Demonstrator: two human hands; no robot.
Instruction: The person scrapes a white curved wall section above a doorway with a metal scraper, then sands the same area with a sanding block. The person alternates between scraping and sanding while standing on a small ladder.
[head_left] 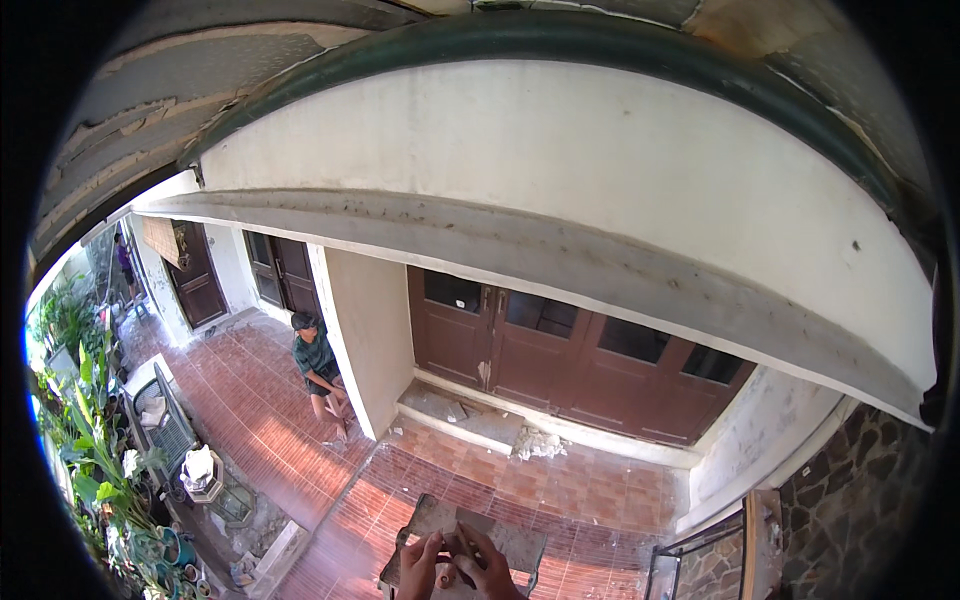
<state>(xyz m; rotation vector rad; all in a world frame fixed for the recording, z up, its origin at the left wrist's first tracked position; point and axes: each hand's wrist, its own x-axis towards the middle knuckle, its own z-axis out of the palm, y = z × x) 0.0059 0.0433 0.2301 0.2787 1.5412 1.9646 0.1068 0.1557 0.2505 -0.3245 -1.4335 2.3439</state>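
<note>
My left hand (419, 570) and my right hand (487, 567) come up from the lower edge and nearly meet. The fingers of both are bent in. A thin brownish stick-like piece (462, 541) shows at the fingers of my right hand; its kind is too small to tell. My left fingers are pinched at a small piece that the fingers mostly hide. Beneath both hands is a worn, grey-brown tabletop (515, 535) with dark corners. A small round pinkish-brown thing (445, 578) shows between the hands, too small to name.
A person (316, 365) sits on the tiled floor (240, 385) by a wall corner; another person (125, 262) stands far left. Brown doors (540, 355) stand behind a step (460, 418) with white rubble (540, 443). Plants (95, 430) line the left. A metal frame (690, 545) is at right.
</note>
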